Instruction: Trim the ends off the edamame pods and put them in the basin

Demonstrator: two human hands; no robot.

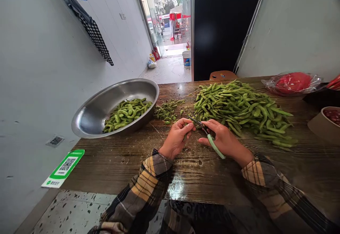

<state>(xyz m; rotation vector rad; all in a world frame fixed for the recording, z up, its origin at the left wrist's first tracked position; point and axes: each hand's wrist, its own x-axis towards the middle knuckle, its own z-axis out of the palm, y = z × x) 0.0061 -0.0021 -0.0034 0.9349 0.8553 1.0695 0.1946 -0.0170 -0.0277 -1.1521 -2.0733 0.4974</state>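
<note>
My left hand (178, 135) is closed in a pinch on a green pod (185, 137), mostly hidden by the fingers. Scissors with pale green handles (215, 146) are in my right hand (222, 139), their dark blades pointing at my left fingertips. Beyond my right hand lies a large heap of green pods (239, 106). A small pile of green trimmings (168, 111) sits past my left hand. To the left, a wide steel bowl (90, 115) stands tilted in view with green pods (127, 113) inside.
The wooden table (111, 166) carries a green QR-code card (65, 166) at its left edge. At the right are a red item in clear plastic (293, 83) and a paper bowl (322, 126) of dark red contents. A brown stool (223, 75) stands behind the table.
</note>
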